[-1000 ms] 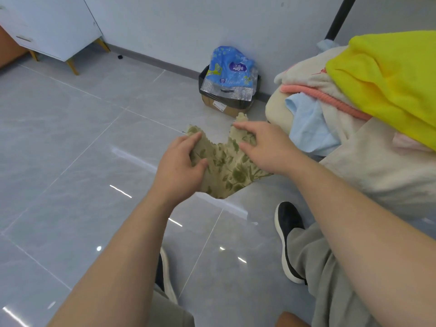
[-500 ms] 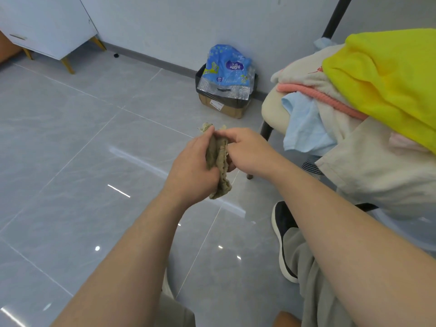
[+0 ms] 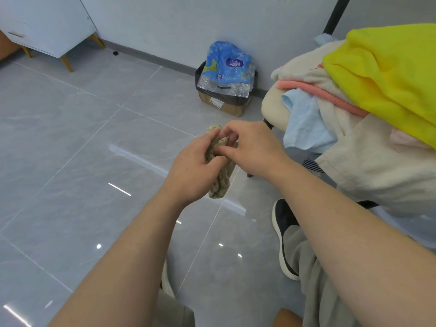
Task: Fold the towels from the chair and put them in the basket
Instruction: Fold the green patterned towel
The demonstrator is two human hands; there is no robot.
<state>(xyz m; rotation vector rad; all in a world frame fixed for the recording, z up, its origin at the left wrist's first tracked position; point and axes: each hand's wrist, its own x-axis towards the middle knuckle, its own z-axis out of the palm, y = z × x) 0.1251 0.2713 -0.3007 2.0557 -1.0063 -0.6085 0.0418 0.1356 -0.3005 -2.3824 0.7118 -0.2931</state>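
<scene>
I hold my two hands close together in front of me, above the grey tiled floor (image 3: 70, 138), both gripping one small towel (image 3: 221, 182). It is olive-beige with a leafy green print, and it is bunched into a narrow, doubled-up strip. My left hand (image 3: 188, 171) wraps round it from the left, fingers curled behind the cloth and thumb pressed on the front. My right hand (image 3: 254, 149) pinches the upper part from the right, fingertips bent into the folds. The towel's lower end hangs free below my left palm, and a small tuft of it shows above my knuckles.

The chair (image 3: 269, 107) stands to my right, its cream seat piled with laundry. A big yellow towel (image 3: 389, 74) lies on top. A coral-pink one (image 3: 318, 93) runs under it as a narrow band, and a light blue one (image 3: 304, 123) droops over the seat's front edge. A pale beige cloth (image 3: 377, 166) hangs down the near side.

Against the wall beyond my hands sits a cardboard box (image 3: 226, 105) lined with a black bag, with a crumpled blue plastic wrapper (image 3: 226, 64) standing in it. A white cabinet (image 3: 47, 24) on wooden legs fills the far left corner. My right foot, in a black shoe (image 3: 283, 232) with a white sole, rests on the floor below the chair.
</scene>
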